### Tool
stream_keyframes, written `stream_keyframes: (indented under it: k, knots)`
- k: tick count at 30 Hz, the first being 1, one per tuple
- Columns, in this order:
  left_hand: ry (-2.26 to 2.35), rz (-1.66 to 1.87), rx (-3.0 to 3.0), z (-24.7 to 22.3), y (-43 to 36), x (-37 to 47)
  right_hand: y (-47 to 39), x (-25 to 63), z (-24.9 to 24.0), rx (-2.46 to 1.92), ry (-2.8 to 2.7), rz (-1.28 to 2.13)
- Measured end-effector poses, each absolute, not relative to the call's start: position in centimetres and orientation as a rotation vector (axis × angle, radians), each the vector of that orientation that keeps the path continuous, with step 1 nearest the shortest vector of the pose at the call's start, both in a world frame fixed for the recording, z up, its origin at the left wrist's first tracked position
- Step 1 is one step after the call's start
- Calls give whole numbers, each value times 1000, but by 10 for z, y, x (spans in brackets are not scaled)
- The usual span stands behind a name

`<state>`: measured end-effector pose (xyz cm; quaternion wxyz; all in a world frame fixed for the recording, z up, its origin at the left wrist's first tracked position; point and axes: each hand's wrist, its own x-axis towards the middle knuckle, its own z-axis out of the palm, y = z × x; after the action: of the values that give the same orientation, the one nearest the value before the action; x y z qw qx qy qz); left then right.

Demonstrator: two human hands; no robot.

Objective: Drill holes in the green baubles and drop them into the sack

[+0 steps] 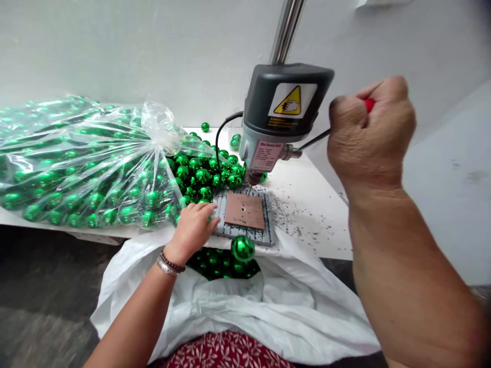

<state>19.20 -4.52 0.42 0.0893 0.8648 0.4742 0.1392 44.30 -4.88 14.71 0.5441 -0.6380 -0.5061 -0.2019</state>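
Observation:
My right hand is wrapped round the red-tipped lever of a grey bench drill. Under the drill's bit, a brown square plate with a small hole lies on the grey slotted base. My left hand is beside the base's left edge, fingers apart, holding nothing. A single shiny green ball is in front of the base, above the opening of a white sack that has more green balls inside.
A large tied clear bag of green balls covers the left of the white table. Loose green balls lie between bag and drill. Dark shavings are scattered right of the base. A black cable hangs left of the drill.

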Motion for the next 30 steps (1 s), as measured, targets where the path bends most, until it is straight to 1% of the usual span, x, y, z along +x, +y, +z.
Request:
stream_keyframes:
  k: [3, 6, 9, 11, 13, 16, 19, 22, 25, 30]
  knots:
    - [1602, 172, 2628, 3, -52, 179, -50, 440, 151, -1568, -1157, -432]
    - [1641, 69, 2682, -5, -56, 179, -53, 435, 155, -1598, -1105, -371]
    - [1633, 130, 2677, -10, -56, 181, -55, 433, 156, -1564, -1115, -357]
    - [1584, 294, 2570, -9, -54, 181, -55, 433, 155, -1562, -1121, -339]
    - [1462, 489, 2304, -5, -51, 181, -55, 433, 155, -1575, -1117, -327]
    - [1171, 695, 1674, 2, -47, 187, -55, 433, 156, -1582, -1127, -341]
    - [890, 735, 1070, 1, -41, 201, -54, 434, 155, -1562, -1139, -339]
    - [703, 694, 776, -6, -34, 216, -54, 436, 154, -1524, -1151, -304]
    - [711, 717, 833, -11, -28, 230, -53, 437, 154, -1520, -1150, -269]
    - [1087, 798, 1400, -8, -20, 243, -54, 435, 156, -1566, -1127, -231]
